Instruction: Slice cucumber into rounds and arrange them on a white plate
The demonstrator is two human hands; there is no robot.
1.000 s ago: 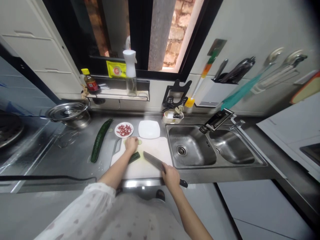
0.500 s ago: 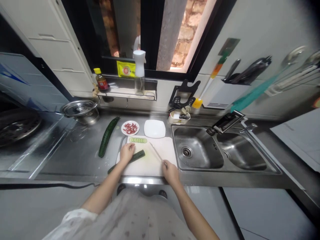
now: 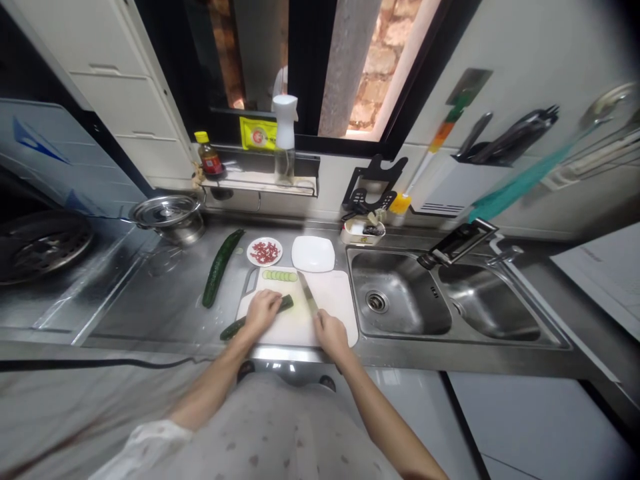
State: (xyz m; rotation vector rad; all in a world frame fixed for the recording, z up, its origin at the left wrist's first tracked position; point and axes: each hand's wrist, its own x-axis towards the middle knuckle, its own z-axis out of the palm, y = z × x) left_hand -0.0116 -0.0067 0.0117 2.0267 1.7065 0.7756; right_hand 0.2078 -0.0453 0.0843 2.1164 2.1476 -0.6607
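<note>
My left hand [image 3: 263, 311] is closed over a cut cucumber [image 3: 286, 303] that lies slantwise on the white cutting board [image 3: 333, 320]; its middle is hidden under the hand. In my right hand [image 3: 330, 331] is the handle of a kitchen knife [image 3: 308, 295], its blade pointing away from me, just right of the cucumber's cut end. A row of overlapping cucumber slices [image 3: 279, 275] lies along the board's far edge. Beyond the board stand a small plate [image 3: 251, 259] of chopped red pieces and a bare white square plate [image 3: 313, 253].
A whole cucumber [image 3: 220, 270] lies left of the board. Further left is a lidded steel pot [image 3: 175, 223]. The double sink [image 3: 400, 327] adjoins the board's right side. A shelf [image 3: 240, 181] behind holds a sauce bottle [image 3: 210, 159] and a spray bottle [image 3: 285, 137].
My left hand has moved right and come down onto the cucumber. The knife has swung closer to the cucumber, its blade more upright in the view. The camera view has shifted slightly.
</note>
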